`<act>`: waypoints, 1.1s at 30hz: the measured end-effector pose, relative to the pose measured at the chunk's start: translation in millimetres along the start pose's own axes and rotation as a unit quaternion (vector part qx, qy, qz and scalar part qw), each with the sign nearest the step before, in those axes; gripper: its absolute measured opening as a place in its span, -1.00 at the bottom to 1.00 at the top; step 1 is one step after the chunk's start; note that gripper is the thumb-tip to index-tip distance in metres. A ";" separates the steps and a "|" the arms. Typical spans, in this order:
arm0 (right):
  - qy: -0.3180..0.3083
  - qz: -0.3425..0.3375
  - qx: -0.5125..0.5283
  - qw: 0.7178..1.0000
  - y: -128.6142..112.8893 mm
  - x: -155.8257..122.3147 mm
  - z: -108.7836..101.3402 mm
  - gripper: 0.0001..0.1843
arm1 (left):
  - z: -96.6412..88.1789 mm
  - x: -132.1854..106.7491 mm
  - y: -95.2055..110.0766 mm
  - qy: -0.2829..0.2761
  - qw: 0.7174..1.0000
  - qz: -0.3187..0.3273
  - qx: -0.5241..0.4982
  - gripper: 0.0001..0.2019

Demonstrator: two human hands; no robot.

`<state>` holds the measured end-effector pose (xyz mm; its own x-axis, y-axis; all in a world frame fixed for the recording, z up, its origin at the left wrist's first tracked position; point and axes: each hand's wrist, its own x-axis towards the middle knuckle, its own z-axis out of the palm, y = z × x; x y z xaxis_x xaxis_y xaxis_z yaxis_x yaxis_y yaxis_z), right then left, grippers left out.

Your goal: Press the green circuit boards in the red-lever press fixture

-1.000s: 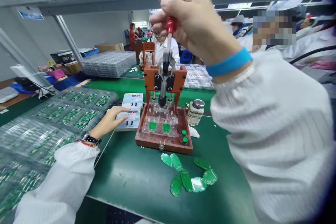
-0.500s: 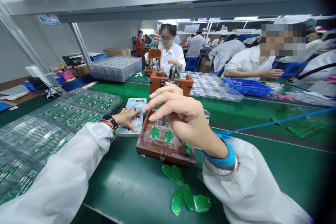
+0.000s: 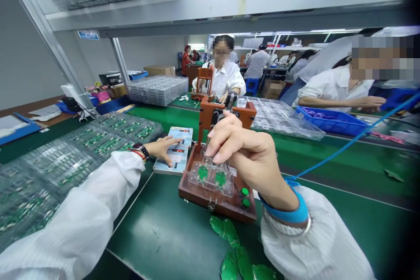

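My left hand rests with fingers spread on two light-blue boxes with red digital displays, its fingertips on their front panels. My right hand, with a blue wrist strap, is closed in front of the upright of a brown and orange press fixture. Its fingertips meet above the clear nest; what they hold, if anything, is hidden. Two small green circuit boards, a left one and a right one, lie side by side in that nest. Two green buttons sit at the fixture's right front.
Several loose green pieces lie before the fixture. Clear trays of green boards stand at left, stacked clear trays behind. A blue bin is at far right. A blue cord runs from my right wrist. Co-workers sit across the bench.
My right hand's fingers, loosely stretched before, have curled in and come down in front of the fixture. My left hand stays on the boxes. The view has shifted slightly left and up.
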<state>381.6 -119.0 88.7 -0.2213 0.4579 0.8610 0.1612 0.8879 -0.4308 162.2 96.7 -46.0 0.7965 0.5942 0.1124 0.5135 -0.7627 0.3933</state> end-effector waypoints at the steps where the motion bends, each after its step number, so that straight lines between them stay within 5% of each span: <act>1: 0.001 -0.001 0.000 1.000 0.0 -0.2 0.3 -0.63 | -2.4 0.1 1.7 -0.031 0.999 -0.011 0.006 0.04; 3: 0.004 -0.002 -0.002 1.000 -0.1 -0.2 1.0 -0.64 | -6.8 0.3 5.4 -0.079 0.996 -0.033 0.013 0.09; 19: 0.008 -0.021 -0.030 0.999 -2.7 1.6 3.5 -0.64 | -8.1 5.4 17.4 -0.165 0.983 -0.065 0.036 0.23; 33: 0.018 -0.027 -0.042 0.999 0.2 -0.3 4.6 -0.67 | -7.3 9.2 18.4 -0.196 0.976 -0.066 0.061 0.15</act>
<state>377.2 -118.7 87.1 -0.1969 0.4056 0.8926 0.2300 0.9041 -0.3601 176.6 90.0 -31.1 0.7690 0.5646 -0.2996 0.6357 -0.7243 0.2668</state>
